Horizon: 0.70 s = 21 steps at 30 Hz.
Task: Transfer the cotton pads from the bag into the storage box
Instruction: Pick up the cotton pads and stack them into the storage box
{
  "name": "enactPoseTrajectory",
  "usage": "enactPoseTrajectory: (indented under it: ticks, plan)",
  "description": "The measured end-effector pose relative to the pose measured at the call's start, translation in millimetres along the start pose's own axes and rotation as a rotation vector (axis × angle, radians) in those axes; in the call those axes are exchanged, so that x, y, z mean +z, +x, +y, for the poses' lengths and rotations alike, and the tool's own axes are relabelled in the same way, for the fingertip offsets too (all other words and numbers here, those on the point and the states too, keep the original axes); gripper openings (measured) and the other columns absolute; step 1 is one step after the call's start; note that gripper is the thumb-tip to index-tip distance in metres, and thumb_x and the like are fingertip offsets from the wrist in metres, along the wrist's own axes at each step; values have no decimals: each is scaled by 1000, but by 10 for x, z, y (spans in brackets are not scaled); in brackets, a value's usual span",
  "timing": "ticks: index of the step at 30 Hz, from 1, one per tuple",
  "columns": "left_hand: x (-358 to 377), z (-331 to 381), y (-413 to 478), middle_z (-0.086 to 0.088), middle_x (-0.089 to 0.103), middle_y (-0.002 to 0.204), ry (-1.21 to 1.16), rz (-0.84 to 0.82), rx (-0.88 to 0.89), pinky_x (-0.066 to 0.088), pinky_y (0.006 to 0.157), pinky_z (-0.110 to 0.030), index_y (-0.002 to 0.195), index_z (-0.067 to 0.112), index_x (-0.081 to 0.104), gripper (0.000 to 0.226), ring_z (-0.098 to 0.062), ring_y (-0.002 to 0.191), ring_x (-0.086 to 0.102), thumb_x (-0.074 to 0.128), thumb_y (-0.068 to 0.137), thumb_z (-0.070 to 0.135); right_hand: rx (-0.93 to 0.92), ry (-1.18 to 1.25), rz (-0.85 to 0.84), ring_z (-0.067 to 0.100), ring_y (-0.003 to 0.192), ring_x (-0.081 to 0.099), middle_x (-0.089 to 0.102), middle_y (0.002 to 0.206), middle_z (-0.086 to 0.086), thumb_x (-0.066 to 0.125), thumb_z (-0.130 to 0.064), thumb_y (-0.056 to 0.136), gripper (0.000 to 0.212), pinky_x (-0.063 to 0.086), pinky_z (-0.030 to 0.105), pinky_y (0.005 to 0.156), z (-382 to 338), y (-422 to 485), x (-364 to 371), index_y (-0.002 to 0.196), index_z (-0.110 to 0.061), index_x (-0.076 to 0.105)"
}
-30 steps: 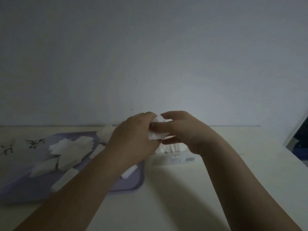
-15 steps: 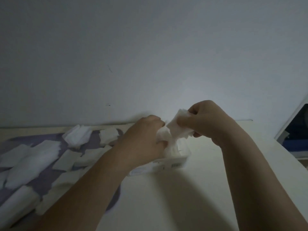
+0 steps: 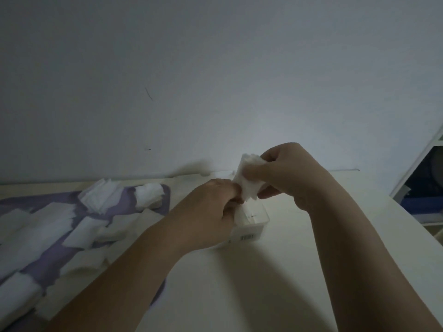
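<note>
A small clear storage box [image 3: 260, 222] with a barcode label stands on the pale table [image 3: 239, 283], with some white pads inside it. My right hand [image 3: 285, 173] holds a stack of white cotton pads [image 3: 249, 185] just above the box. My left hand [image 3: 211, 212] pinches the lower edge of the same stack and hides the box's left side. Several loose cotton pads [image 3: 50, 226] lie scattered over a purple tray [image 3: 48, 267] at the left. No bag is visible.
A plain grey wall [image 3: 215, 80] rises right behind the table. The table's right edge runs close by, with a white shelf frame [image 3: 417, 168] and dark blue items beyond it at the far right.
The view has swung left, showing more of the tray and pads. My right hand lifted the pad stack up and right above the box, and my left hand stayed at its lower edge.
</note>
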<state>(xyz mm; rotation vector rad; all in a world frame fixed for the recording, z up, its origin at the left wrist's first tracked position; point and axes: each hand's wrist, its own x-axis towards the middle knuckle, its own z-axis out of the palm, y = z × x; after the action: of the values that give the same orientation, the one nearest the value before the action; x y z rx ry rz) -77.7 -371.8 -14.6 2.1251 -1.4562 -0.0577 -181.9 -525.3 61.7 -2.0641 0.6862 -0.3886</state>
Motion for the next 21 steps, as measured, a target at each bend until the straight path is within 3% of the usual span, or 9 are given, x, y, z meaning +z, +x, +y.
enactPoseTrajectory:
  ticks: [1, 4, 9, 11, 13, 16, 18, 19, 21]
  plan:
    - [10, -25, 0, 14, 63, 97, 25, 3, 11, 49, 80, -24, 90, 31, 63, 16, -4, 90, 57, 50, 96, 23, 6, -39, -18, 27, 63, 78, 79, 77, 15, 80, -21, 85, 22, 67, 35, 62, -3, -2, 36, 83, 0, 77]
    - [23, -122, 10, 19, 63, 74, 100, 3, 18, 47, 106, -32, 69, 30, 58, 28, 1, 85, 50, 46, 94, 30, 29, -221, -61, 22, 56, 67, 77, 74, 13, 81, -22, 80, 20, 50, 25, 47, 21, 19, 159, 80, -3, 76]
    - [2, -108, -4, 14, 44, 59, 175, 32, 25, 53, 87, -40, 56, 33, 38, 35, -7, 69, 44, 48, 88, 25, -3, -565, -23, 17, 67, 62, 67, 86, -1, 70, -20, 82, 13, 49, 27, 62, 50, 49, 464, 94, -18, 66]
    - [-5, -106, -22, 15, 34, 54, 126, 32, 36, 53, 89, -43, 54, 36, 28, 42, -4, 63, 41, 50, 88, 23, 5, -664, -5, 16, 64, 55, 60, 83, -1, 65, -13, 82, 11, 40, 25, 58, 90, 61, 584, 88, -19, 58]
    - [-10, -112, -41, 15, 38, 51, 113, 62, 38, 52, 97, -42, 54, 36, 27, 45, -10, 66, 45, 52, 88, 21, 9, -718, 31, 15, 60, 48, 53, 78, -1, 63, -11, 85, 19, 33, 25, 54, 105, 60, 639, 77, -19, 47]
    - [-31, -139, -53, 17, 50, 56, 107, 64, 31, 48, 108, -38, 57, 37, 42, 35, -5, 68, 47, 51, 85, 18, -7, -716, 42, 18, 61, 53, 57, 76, -1, 69, -19, 82, 16, 39, 26, 58, 58, 56, 552, 76, -18, 54]
    - [-50, -147, -61, 18, 65, 72, 148, -14, 20, 49, 106, -39, 73, 32, 65, 23, -2, 80, 52, 47, 84, 24, -9, -635, -43, 21, 65, 62, 64, 72, -1, 76, -19, 75, 12, 47, 28, 60, 14, 48, 428, 76, -15, 65]
    - [-76, -132, -68, 15, 70, 81, 148, -32, 0, 51, 103, -39, 82, 30, 71, 27, -3, 89, 56, 44, 82, 27, -11, -601, -105, 23, 69, 66, 67, 74, 0, 80, -19, 73, 12, 53, 30, 61, -7, 34, 372, 78, -15, 70]
    - [-167, -101, -97, 13, 69, 89, 114, -21, -43, 53, 96, -39, 90, 28, 75, 38, -11, 100, 61, 39, 78, 31, -13, -598, -214, 24, 84, 71, 73, 95, 2, 88, -20, 72, 36, 61, 35, 74, -32, -8, 315, 105, -18, 75]
